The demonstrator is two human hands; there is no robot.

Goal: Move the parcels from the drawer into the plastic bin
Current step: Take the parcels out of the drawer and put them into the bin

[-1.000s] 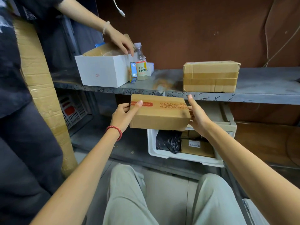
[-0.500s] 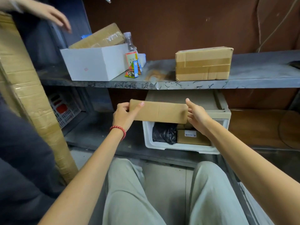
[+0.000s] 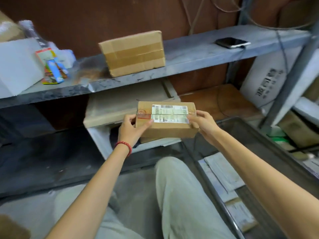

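1. Both hands are on one cardboard parcel (image 3: 165, 128). The left hand (image 3: 132, 130) clamps the left end with the thumb lying across the top. The right hand (image 3: 204, 124) grips the right end with its fingers curled round the edge. So neither hand is loose or empty.
2. That parcel is up in the air, roughly level, over the front of the white drawer (image 3: 99, 140) and just left of the plastic bin (image 3: 262, 145). It's not inside either one. A white shipping label (image 3: 170, 113) with barcodes faces up under clear tape.
3. The drawer sits pulled out under the grey shelf (image 3: 198, 54). Inside there's something black (image 3: 114, 134) on the left, and the edge of a second cardboard parcel (image 3: 151, 140) peeks out right below the held one. The hands and box hide the rest.
4. The bin is dark and sits on the right, next to the person's right leg. Flat pale mailers (image 3: 222, 171) lie along its floor, some with labels up. It's too blurry to count them.
5. On the shelf there's a closed, taped cardboard box (image 3: 133, 52) in the middle. A white open-top box (image 3: 17, 66) is at the far left, with a small colourful carton (image 3: 55, 69) and a blurry clear bottle (image 3: 31, 31) beside it. A phone (image 3: 231, 42) lies flat towards the right.
6. There's a red bead bracelet (image 3: 124, 146) on the left wrist.
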